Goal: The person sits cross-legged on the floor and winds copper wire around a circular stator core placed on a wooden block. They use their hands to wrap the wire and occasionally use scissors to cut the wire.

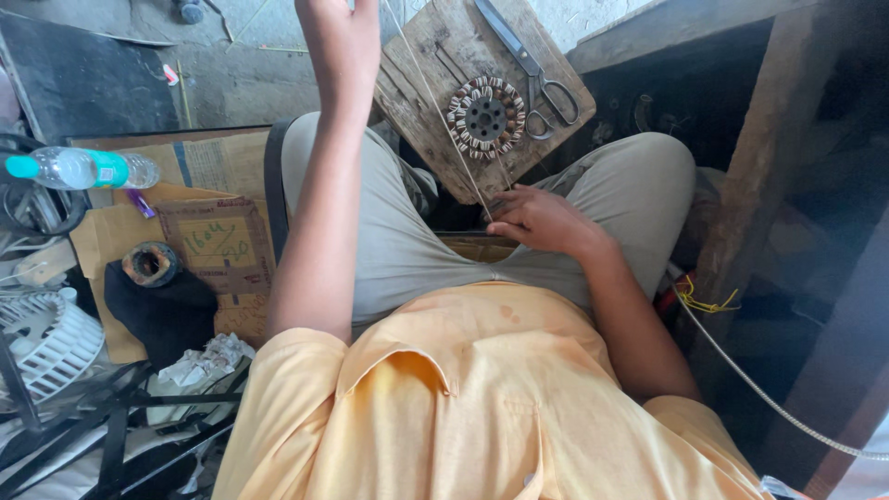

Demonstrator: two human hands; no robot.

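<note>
A person in a pale orange shirt (482, 407) and grey trousers (398, 250) sits over a worn wooden board (435, 102) that leans against the knees. Near the board's middle lies a round motor stator (485, 118), ringed with brown and white windings around a dark hub. Steel scissors (532, 69) rest on the board just right of the stator, touching its edge. A thin pale thread (435, 106) runs taut from the raised left hand (338, 42), across the board beside the stator, down to the right hand (537, 220). The left hand is lifted high, its fingers cut off by the frame, so I cannot tell its grip; the right hand rests on the thigh with fingertips pressed together, pinching the thread. On the floor to the left lies a clear plastic bottle (79, 168).
</note>
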